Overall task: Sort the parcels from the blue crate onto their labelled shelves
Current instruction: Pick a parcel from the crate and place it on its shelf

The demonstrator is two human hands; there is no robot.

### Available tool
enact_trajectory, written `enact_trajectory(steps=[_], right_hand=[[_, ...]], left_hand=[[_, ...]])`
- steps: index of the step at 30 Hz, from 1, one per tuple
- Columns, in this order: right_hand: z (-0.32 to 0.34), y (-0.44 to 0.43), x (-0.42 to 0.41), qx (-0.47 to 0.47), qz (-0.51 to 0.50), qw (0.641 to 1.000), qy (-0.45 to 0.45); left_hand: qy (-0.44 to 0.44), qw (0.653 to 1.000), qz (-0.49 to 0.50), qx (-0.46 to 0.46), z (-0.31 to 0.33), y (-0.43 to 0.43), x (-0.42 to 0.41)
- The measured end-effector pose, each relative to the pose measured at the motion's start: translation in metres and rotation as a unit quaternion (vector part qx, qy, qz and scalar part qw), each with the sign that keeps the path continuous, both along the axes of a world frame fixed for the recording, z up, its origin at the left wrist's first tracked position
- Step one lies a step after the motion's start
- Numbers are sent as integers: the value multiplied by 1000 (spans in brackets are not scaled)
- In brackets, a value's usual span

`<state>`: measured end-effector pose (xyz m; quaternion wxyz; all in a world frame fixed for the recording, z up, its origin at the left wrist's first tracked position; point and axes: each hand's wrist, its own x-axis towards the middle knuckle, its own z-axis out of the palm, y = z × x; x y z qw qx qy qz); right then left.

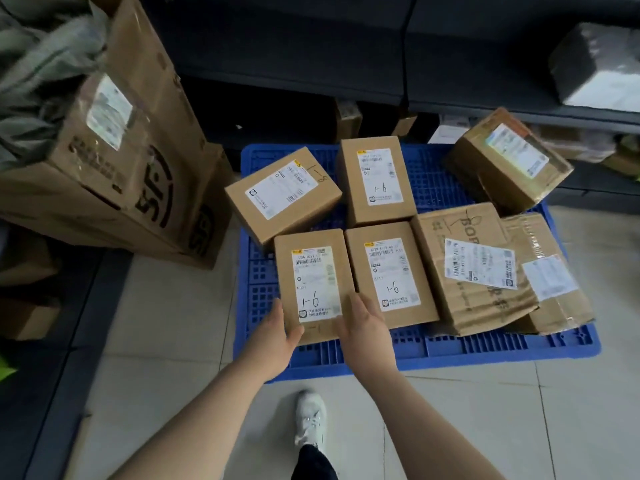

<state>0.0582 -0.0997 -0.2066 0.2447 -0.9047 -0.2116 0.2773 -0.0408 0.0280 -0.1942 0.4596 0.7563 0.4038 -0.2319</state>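
A flat blue crate (450, 344) lies on the tiled floor with several brown parcels on it. My left hand (277, 336) and my right hand (363, 327) clasp the near corners of the front-left parcel (313, 271), whose white label reads 1-6. Beside it to the right lies another parcel marked 1-6 (389, 271). Behind them lie a parcel marked 1-8 (282, 194) and one marked 1-6 upside down (377, 178). On the right sit a crumpled wide parcel (474, 268), a taped one (550, 282) and a tilted one (509, 157).
A large open SF carton (114, 161) stuffed with grey bags stands at the left. Dark shelves (485, 109) run along the back, with a wrapped black parcel (595, 64) at top right and small boxes underneath. My white shoe (310, 420) is on the tiles below.
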Motion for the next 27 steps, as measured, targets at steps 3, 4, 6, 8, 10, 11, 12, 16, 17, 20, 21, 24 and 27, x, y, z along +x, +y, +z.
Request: enact_trajectory(steps=[3, 4, 6, 8, 10, 11, 12, 16, 17, 20, 21, 24, 27], right_hand=[[-6, 3, 0, -14, -8, 1000, 7], [-7, 3, -1, -21, -3, 1000, 17], [-7, 3, -4, -33, 5, 999, 41], [-3, 3, -11, -30, -8, 997, 70], [4, 0, -18, -31, -14, 997, 72], [9, -3, -21, -35, -12, 997, 66], [16, -7, -23, -38, -9, 998, 57], [56, -16, -28, -9, 5, 1000, 1], [70, -15, -29, 5, 12, 1000, -16], [110, -7, -34, 50, 37, 996, -65], [123, -2, -37, 66, 44, 994, -80], [163, 19, -46, 114, 74, 984, -111], [205, 41, -65, 185, 103, 969, -127]], left_hand=[[-8, 999, 46, -7, -8, -3, -3], [-11, 998, 54, -4, -9, -3, -5], [-15, 998, 61, -4, -11, -2, -8], [-13, 998, 59, -6, -7, -1, -12], [-25, 997, 68, -4, -2, -2, -16], [-31, 997, 73, -4, 2, -3, -19], [-37, 996, 78, -5, 7, -4, -23], [-82, 990, 115, -21, 37, -2, -36], [-96, 987, 127, -20, 50, 0, -40], [-139, 976, 170, -4, 91, 6, -52], [-150, 972, 182, 2, 106, 9, -57], [-194, 956, 218, 26, 154, 17, -78], [-248, 934, 250, 56, 206, 24, -104]])
